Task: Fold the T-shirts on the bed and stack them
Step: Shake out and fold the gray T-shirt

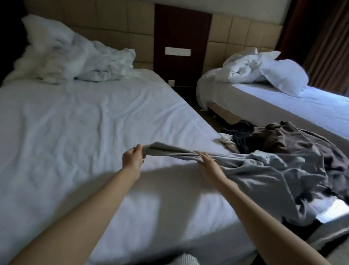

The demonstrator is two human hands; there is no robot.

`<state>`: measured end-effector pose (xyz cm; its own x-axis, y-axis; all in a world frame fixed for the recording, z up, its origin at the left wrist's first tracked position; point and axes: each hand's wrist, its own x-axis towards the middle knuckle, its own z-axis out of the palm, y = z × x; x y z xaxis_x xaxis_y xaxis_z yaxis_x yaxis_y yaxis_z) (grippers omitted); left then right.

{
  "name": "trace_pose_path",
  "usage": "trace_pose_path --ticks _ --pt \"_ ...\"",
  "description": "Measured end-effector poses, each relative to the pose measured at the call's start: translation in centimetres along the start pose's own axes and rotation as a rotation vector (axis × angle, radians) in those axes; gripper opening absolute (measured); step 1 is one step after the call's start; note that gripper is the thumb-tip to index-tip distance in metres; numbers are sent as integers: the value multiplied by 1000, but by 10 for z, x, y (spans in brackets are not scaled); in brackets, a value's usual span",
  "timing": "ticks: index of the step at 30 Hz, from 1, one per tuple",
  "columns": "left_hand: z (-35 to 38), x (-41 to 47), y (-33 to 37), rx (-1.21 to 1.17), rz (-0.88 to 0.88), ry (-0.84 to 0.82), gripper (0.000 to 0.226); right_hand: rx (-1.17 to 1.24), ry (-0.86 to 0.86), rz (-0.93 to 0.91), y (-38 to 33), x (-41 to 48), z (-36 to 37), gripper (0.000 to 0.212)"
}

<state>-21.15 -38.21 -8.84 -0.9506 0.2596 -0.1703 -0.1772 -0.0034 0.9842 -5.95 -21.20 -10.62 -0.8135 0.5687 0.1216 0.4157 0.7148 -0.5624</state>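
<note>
Left hand (133, 157), right hand (208, 166): grips held grey T-shirt (260, 176) over bed (65, 123); dark clothes pile (283, 139) centre right.

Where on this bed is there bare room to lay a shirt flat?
Free: the bare sheet between the crumpled duvet by the headboard and the left hand, running down its left side. Crowded: its right edge, where the left hand and right hand hold the grey T-shirt beside the dark clothes pile.
</note>
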Motion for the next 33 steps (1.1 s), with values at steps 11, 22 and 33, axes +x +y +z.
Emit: trace_pose_path --ticks 11,22,33 --pt "-186 21 22 -59 -38 356 18 209 -389 -318 -203 -20 147 61" --pt "-112 -11 1 876 523 170 41 -173 219 218 -79 -45 49 53" --pt "-46 -74 -6 1568 770 -930 42 -62 -399 -621 -51 -136 44 28"
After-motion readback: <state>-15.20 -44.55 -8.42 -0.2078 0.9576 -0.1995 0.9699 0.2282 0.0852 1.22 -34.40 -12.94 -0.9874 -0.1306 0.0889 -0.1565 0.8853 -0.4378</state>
